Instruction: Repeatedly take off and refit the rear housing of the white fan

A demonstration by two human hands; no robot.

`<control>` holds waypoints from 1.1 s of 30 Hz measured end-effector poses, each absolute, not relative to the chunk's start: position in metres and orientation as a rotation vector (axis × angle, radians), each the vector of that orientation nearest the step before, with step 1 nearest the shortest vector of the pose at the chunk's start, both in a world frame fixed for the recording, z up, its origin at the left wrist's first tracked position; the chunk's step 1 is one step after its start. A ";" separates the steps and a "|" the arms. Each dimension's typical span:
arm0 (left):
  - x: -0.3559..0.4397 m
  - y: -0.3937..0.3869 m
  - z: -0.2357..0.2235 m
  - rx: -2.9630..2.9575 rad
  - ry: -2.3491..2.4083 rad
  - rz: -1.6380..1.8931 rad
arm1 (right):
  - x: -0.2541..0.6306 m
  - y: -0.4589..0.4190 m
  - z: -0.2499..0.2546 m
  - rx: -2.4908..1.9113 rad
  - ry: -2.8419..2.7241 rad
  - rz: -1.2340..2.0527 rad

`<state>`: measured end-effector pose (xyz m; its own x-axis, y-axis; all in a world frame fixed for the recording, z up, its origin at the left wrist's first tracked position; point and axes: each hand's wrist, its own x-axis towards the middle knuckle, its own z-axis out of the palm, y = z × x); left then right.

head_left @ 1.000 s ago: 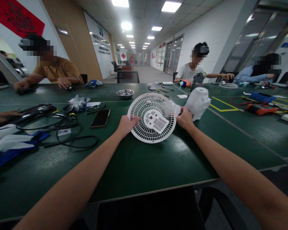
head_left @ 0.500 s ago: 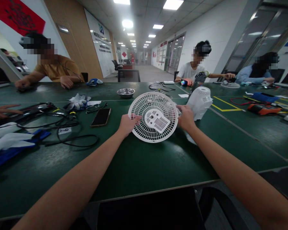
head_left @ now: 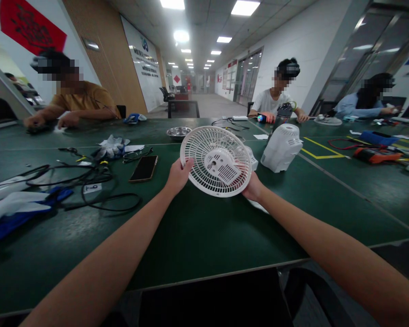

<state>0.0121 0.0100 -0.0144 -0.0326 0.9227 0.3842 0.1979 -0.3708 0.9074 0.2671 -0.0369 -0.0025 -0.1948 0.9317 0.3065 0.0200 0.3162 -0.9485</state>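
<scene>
A round white fan grille (head_left: 199, 175) is raised above the table, tilted, with a slotted plate at its centre. My left hand (head_left: 180, 177) grips its left rim, thumb on the near face. On the lower right edge is my right hand (head_left: 254, 187), its fingers curled behind the grille and partly visible through the bars. Another white part (head_left: 253, 160) shows just behind the grille's right edge, mostly hidden. To the right of my right hand, a white plastic housing (head_left: 282, 149) stands upright on the table.
On the left lie a phone (head_left: 143, 169), black cables (head_left: 105, 206), gloves (head_left: 112, 147) and blue-white packaging (head_left: 17, 209). A metal bowl (head_left: 178, 132) stands behind the grille. An orange tool (head_left: 378, 155) and blue pouch (head_left: 378, 138) lie right. Several people sit across the table.
My right hand has moved down and left from beside the white housing to the grille's lower right edge. The grille has tilted further back. A hand at the far left has left view.
</scene>
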 end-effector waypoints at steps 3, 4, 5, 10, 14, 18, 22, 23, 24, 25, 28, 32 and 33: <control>0.010 0.016 -0.019 1.330 1.127 1.341 | 0.275 -0.036 0.002 -0.950 -1.337 0.977; 0.009 0.017 -0.019 1.253 1.106 1.309 | 0.279 -0.036 0.005 -0.981 -1.343 0.918; 0.008 0.017 -0.018 1.191 1.081 1.279 | 0.282 -0.037 0.007 -1.015 -1.374 0.862; 0.001 0.009 -0.008 1.022 0.916 1.147 | 0.289 -0.046 0.013 -1.076 -1.627 0.697; -0.002 0.004 -0.001 0.884 0.806 1.048 | 0.285 -0.053 0.011 -1.092 -1.861 0.520; -0.004 0.007 -0.001 0.805 0.798 0.959 | 0.285 -0.054 0.013 -1.125 -2.013 0.384; 0.001 0.010 -0.003 0.771 0.872 0.880 | 0.288 -0.050 0.014 -1.102 -2.113 0.335; 0.002 0.010 -0.003 0.767 0.888 0.886 | 0.290 -0.048 0.014 -1.085 -2.119 0.362; 0.003 0.009 -0.003 0.767 0.903 0.897 | 0.292 -0.045 0.013 -1.062 -2.111 0.398; 0.004 0.009 -0.003 0.766 0.920 0.912 | 0.294 -0.042 0.013 -1.036 -2.088 0.429; 0.007 0.008 -0.003 0.764 0.970 0.954 | 0.305 -0.029 0.009 -1.055 -1.936 0.336; 0.007 0.011 -0.006 0.776 0.987 0.995 | 0.322 -0.006 0.001 -1.338 -1.692 -0.095; 0.007 0.012 -0.007 0.780 0.987 0.997 | 0.327 -0.001 -0.002 -1.412 -1.672 -0.144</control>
